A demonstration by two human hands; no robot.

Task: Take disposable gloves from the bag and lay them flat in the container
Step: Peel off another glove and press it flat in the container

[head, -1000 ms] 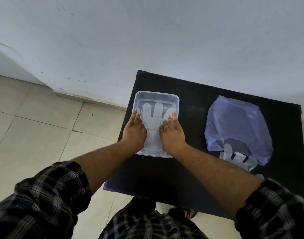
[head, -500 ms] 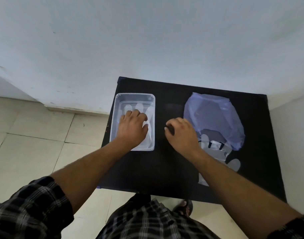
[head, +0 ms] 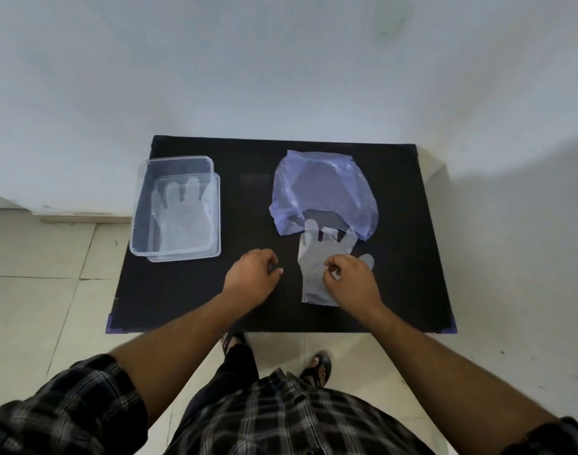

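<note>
Looking down, we see our plaid sleeves (head: 61,408) nearest, soft checked cloth rolled above bare forearms that reach over the near edge of a flat black table (head: 182,297).

Our left hand (head: 252,278) hovers over bare tabletop, fingers curled loosely inward with nothing in them. Just to its right, our right hand (head: 351,281) sits on a thin, filmy clear glove (head: 310,267) that lies flat on the table, cuff toward us. Its fingers are bent and bunched toward the thumb at the film; whether they have actually pinched it we cannot tell.

That glove's fingertips poke under the mouth of the bag (head: 323,188), a crinkled, translucent lilac plastic sack lying slack and rounded on the far right of the table.

Well apart on the far left stands the container (head: 139,224), a clear rectangular tub with rounded corners, hanging slightly past the table's left edge. Inside it a second glove (head: 182,221) lies flat, palm spread, fingers pointing toward the pale wall (head: 281,60) beyond.
</note>
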